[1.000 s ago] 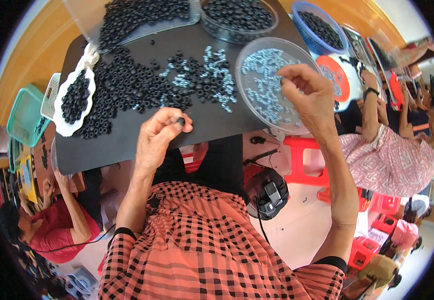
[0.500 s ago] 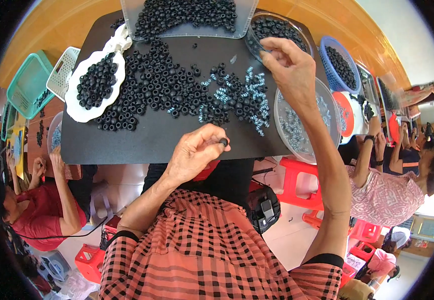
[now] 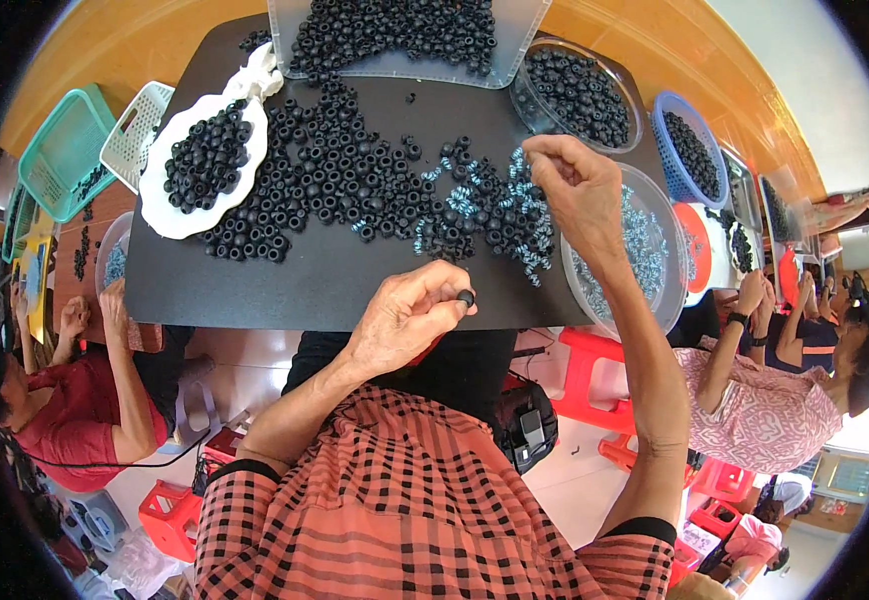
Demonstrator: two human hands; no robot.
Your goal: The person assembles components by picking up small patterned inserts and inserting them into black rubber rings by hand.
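Left hand grip clamped on black ring; my right hand moved off clear bowl, fingers pinched over ring pile.

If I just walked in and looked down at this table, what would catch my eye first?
Probably the big spread of black rings across the dark mat, with small striped pieces mixed in toward the right. Then the hands: the left hand pinches one black ring at the mat's near edge, while the right hand reaches above the clear dish.
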